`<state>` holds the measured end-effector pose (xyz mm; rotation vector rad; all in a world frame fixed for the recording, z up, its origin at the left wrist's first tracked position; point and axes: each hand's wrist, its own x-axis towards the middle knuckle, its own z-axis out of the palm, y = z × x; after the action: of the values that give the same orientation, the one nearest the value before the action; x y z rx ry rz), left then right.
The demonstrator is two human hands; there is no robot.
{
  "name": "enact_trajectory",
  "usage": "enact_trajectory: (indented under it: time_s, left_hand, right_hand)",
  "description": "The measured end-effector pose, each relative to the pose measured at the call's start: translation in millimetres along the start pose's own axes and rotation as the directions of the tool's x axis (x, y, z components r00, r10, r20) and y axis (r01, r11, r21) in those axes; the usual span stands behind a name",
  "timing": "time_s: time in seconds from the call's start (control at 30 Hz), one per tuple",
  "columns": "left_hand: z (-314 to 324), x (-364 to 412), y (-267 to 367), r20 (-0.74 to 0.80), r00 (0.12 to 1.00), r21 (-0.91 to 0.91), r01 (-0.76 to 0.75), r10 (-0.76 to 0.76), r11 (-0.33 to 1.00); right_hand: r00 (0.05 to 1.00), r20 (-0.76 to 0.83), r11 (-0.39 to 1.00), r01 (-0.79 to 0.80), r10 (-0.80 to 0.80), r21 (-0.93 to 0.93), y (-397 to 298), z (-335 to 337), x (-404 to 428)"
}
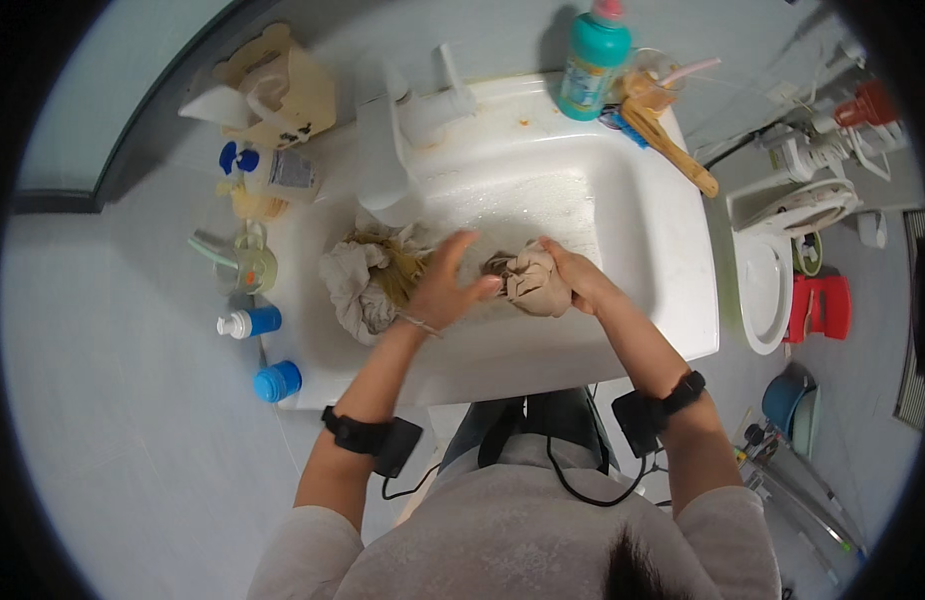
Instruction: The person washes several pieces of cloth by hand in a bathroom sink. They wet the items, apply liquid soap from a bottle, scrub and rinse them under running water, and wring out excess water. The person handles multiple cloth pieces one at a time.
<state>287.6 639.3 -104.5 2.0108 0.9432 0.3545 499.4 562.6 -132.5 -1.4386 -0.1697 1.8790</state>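
Note:
A white washbasin lies before me, its floor wet on the far side. My right hand is closed around a bunched beige cloth in the middle of the basin. To the left of that cloth my left hand has its fingers spread and looks blurred; it holds nothing that shows. A crumpled heap of whitish cloth with an olive-yellow cloth on it rests in the left part of the basin, partly behind my left hand.
The tap juts over the basin at the back left. On the back right rim stand a teal bottle, a glass cup and a wooden-handled brush. Blue containers, a green cup and pump bottles line the left side.

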Motion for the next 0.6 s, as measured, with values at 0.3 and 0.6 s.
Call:
enact_trajectory:
  time_s: [0.3,0.6]
  left_hand:
    - [-50.0,-22.9,-79.2,0.062,0.992,0.733,0.029,-0.110,0.679]
    - [-72.1,-1.2,-10.6,-0.060,0.990,0.411,0.143,-0.130,0.900]
  right_hand:
    - [0.915,-0.246,0.865,0.389,-0.321,0.318,-11.3,-86.4,-150.7]
    - [0.601,-0.633,0.499,0.787,-0.488,0.363,60.5,-191.2,-305.4]
